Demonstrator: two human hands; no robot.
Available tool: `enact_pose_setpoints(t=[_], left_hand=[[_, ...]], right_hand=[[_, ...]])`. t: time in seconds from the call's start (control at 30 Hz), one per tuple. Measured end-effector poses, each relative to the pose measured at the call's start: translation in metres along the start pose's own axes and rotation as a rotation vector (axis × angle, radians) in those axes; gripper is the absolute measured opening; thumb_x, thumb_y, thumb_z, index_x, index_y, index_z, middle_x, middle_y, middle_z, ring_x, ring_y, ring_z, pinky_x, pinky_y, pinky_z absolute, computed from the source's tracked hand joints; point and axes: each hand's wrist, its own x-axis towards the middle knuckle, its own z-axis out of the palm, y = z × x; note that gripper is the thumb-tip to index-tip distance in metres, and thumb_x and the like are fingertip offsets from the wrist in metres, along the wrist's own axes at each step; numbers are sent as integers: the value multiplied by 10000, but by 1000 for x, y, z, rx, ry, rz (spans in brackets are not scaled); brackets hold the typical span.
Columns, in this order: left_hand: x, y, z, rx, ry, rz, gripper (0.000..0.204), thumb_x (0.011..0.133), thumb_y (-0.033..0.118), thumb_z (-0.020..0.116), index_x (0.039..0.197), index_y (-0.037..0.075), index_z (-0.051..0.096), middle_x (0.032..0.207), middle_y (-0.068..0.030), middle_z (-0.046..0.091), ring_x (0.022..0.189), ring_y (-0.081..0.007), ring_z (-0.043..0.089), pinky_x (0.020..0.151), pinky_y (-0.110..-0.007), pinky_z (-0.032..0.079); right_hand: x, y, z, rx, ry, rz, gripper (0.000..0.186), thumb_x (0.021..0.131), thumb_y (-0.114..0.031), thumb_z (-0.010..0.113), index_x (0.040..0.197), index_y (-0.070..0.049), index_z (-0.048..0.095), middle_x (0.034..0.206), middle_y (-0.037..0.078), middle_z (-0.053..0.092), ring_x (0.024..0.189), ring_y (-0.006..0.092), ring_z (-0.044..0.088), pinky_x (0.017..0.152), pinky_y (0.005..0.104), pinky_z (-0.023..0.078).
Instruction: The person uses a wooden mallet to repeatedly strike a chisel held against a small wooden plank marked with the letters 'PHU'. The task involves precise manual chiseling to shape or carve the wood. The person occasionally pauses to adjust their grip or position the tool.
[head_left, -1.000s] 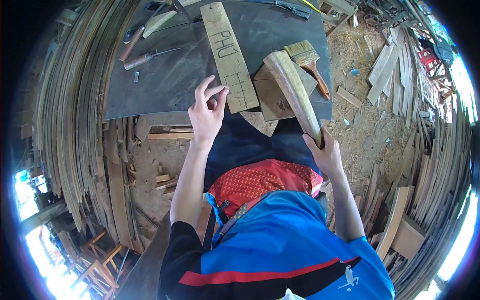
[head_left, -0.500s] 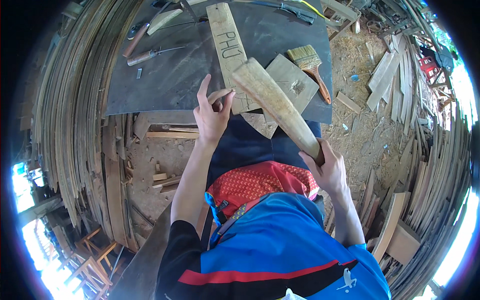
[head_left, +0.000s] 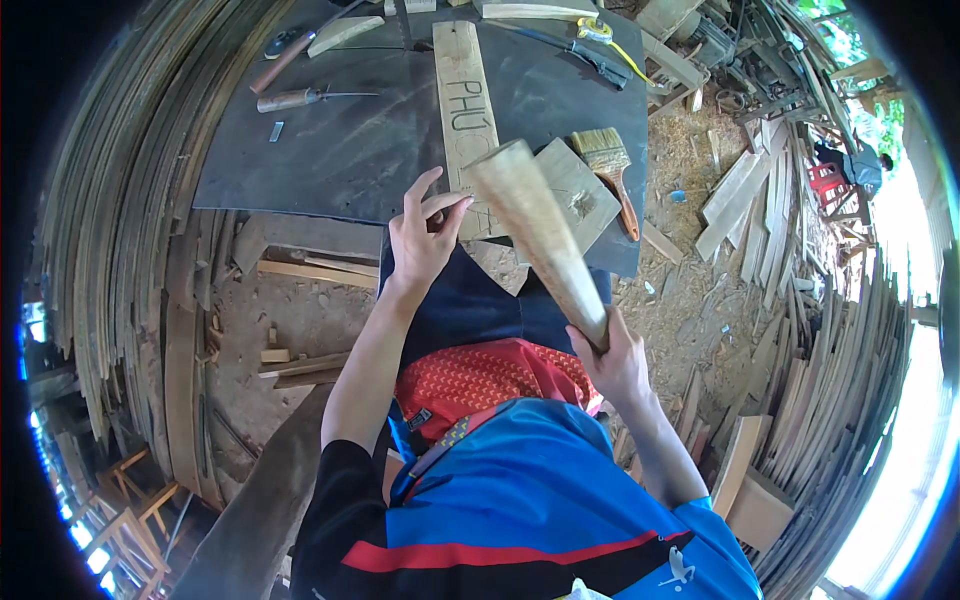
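My right hand [head_left: 617, 362] grips the narrow end of a wooden mallet [head_left: 545, 235], a thick club-like piece whose broad end slants up to the left, partly blurred. Pinched at thumb and fingertip, my left hand [head_left: 420, 235] sits at the near end of a long board [head_left: 460, 80] with dark hand lettering. Whatever is in that pinch is too small to make out. The mallet's head hangs over the board's right edge and hides part of a square wooden piece [head_left: 577, 195] with a rough patch. A flat paintbrush [head_left: 603, 155] lies beside that piece.
The dark tabletop [head_left: 330, 150] also carries a wooden-handled pointed tool [head_left: 290, 100], a small clear strip [head_left: 275, 131], a dark-handled tool [head_left: 598, 65] and a yellow tape measure [head_left: 597, 30]. Stacked planks [head_left: 130, 200] line the left, and more timber [head_left: 830, 380] the right.
The mallet stands steeper and looks larger, its head raised off the board's near end. My left hand keeps its pinch at the board. The whole view has shifted slightly.
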Motion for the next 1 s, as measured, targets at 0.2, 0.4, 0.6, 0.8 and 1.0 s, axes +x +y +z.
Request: enact_pose_setpoints(t=[0.2, 0.4, 0.6, 0.8, 1.0], left_hand=[[2, 4, 4, -43, 15, -38, 615, 903, 103, 858, 1410, 76, 510, 915, -57, 809, 581, -115, 639, 560, -263, 500], [-7, -2, 2, -26, 39, -58, 670, 913, 92, 840, 1473, 96, 473, 917, -75, 813, 611, -154, 690, 608, -290, 552], [-5, 7, -4, -105, 64, -67, 592, 965, 35, 760, 1482, 55, 472, 957, -66, 804, 571, -116, 618, 558, -261, 499], [-9, 29, -31, 27, -115, -384, 191, 982, 190, 749, 1063, 51, 648, 727, -52, 667, 560, -135, 575, 566, -296, 464], [-26, 37, -28, 46, -293, -502, 377, 977, 386, 766, 904, 32, 656, 671, -107, 649, 590, -210, 640, 587, -364, 484]], right_hand=[[2, -11, -10, 35, 6, 24, 438, 961, -302, 805, 1189, 6, 593, 768, 240, 705, 713, 461, 727, 584, 498, 557], [14, -8, -8, -149, -85, -30, 373, 975, -309, 789, 1110, -13, 606, 746, 241, 696, 704, 422, 750, 576, 470, 549], [10, -13, -23, 77, 34, 130, 307, 985, -251, 781, 1039, 2, 615, 700, 206, 675, 612, 348, 724, 556, 411, 528], [12, -7, 2, -213, 3, 38, 412, 985, -339, 775, 1139, -5, 588, 739, 255, 679, 689, 481, 700, 571, 490, 523], [10, -33, -16, -19, 28, 5, 405, 987, -325, 773, 1143, 0, 588, 735, 235, 676, 724, 489, 712, 596, 506, 537]])
